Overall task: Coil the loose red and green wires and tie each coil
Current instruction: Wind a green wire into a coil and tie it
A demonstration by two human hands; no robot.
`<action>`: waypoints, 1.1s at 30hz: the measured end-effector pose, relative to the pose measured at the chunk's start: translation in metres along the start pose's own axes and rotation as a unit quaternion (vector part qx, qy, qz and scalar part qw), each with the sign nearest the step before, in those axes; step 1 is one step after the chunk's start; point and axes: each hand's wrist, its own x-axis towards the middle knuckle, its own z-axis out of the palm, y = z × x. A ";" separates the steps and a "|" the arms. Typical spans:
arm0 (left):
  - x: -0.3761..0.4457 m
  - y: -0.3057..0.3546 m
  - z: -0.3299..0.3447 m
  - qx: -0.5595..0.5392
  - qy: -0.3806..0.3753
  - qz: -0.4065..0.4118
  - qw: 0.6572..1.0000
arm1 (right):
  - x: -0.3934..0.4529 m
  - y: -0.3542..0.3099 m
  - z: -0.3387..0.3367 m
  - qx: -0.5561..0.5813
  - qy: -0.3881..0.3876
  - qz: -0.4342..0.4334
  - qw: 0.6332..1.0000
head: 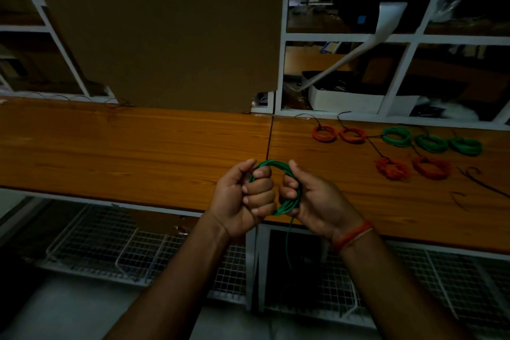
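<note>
A green wire coil (287, 205) is held above the near edge of the wooden table (138, 146). My left hand (244, 197) grips its left side with curled fingers. My right hand (306, 199) grips its right side. A loose green tail (288, 243) hangs down from the coil below the table edge. At the right of the table lie several finished coils: red coils (324, 134) and green coils (396, 136) in a back row, two more red coils (392, 169) in front.
Thin dark tie wires (474, 176) lie on the table at the far right. A brown board (165, 36) stands behind the table, with white-framed shelving (278, 63) beside it. Wire-mesh racks (124, 243) sit under the table.
</note>
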 end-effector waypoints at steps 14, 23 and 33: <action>-0.028 0.041 -0.015 0.025 0.241 0.090 0.966 | -0.007 0.033 -0.070 -0.320 0.181 -0.163 0.916; -0.012 0.035 -0.011 -0.006 0.292 0.169 0.941 | -0.007 0.060 -0.057 -0.674 0.043 -0.151 0.721; -0.007 0.031 -0.013 0.053 0.270 0.191 0.942 | -0.020 0.046 -0.037 -0.639 0.003 -0.247 0.728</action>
